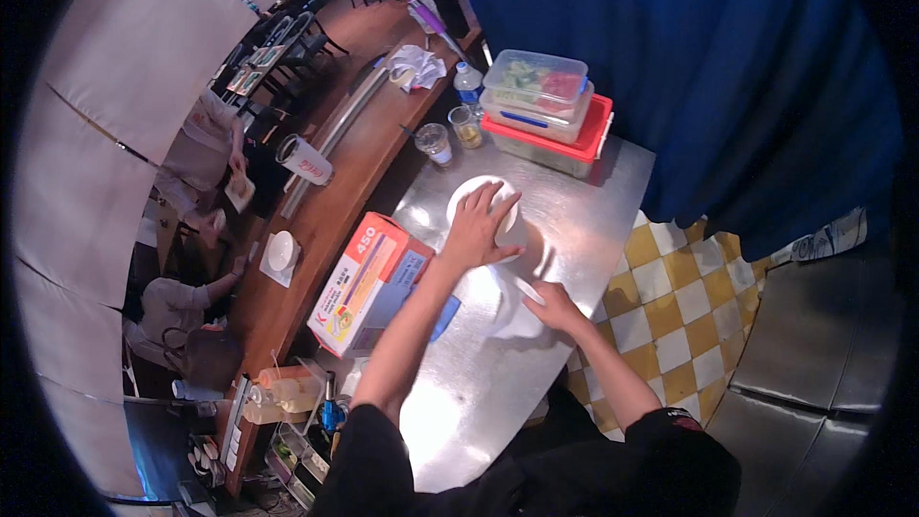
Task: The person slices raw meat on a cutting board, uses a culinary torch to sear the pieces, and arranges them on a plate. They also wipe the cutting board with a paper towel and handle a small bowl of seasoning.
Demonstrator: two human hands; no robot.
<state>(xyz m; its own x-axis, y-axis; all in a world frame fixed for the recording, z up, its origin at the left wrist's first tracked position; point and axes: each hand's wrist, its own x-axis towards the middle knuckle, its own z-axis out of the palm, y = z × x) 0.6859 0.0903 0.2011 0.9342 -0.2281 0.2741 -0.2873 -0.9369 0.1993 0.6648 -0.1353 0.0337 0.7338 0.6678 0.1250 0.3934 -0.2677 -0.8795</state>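
Note:
A white paper roll (pixel 514 230) stands upright on the metal table (pixel 431 421). My left hand (pixel 477 228) lies over its top, fingers spread and curved onto the roll, thumb toward its near side. A loose white sheet (pixel 493 299) hangs from the roll's near side over the tabletop. My right hand (pixel 558 308) pinches the sheet's right edge between thumb and fingers. Where the sheet joins the roll is partly hidden by my left hand.
Left of my left forearm is an orange-and-white carton (pixel 369 282). Behind stand stacked lidded containers (pixel 536 101), a plastic cup (pixel 434 144), a glass (pixel 466 127) and a water bottle (pixel 468 81). A wooden counter (pixel 335 201) runs along the left; people sit beyond it.

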